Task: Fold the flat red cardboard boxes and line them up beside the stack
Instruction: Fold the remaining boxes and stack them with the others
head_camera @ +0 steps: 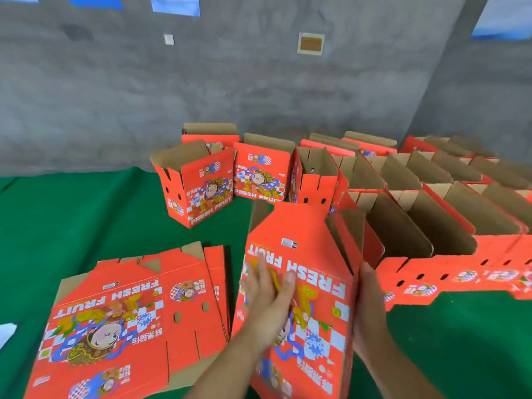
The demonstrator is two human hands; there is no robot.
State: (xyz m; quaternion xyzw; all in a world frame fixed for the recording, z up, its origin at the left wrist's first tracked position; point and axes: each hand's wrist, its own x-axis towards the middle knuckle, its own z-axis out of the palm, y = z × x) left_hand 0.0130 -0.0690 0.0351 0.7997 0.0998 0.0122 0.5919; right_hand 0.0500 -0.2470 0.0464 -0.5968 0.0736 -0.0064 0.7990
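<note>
The person holds one red box point(299, 283) between both hands, in front of the body, with its long axis pointing away toward the wall. The left hand point(267, 295) lies flat on the printed top face, fingers straight. The right hand point(370, 300) presses the right side, fingers mostly hidden behind the edge. The flat stack point(129, 321) lies just left; the row of folded boxes point(431, 226) stands to the right, nearer the right hand.

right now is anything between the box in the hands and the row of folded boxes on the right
Nothing visible. The half-folded red cardboard box, held by the left hand and right hand, sits directly beside the row of folded red boxes, only green mat around.
</note>
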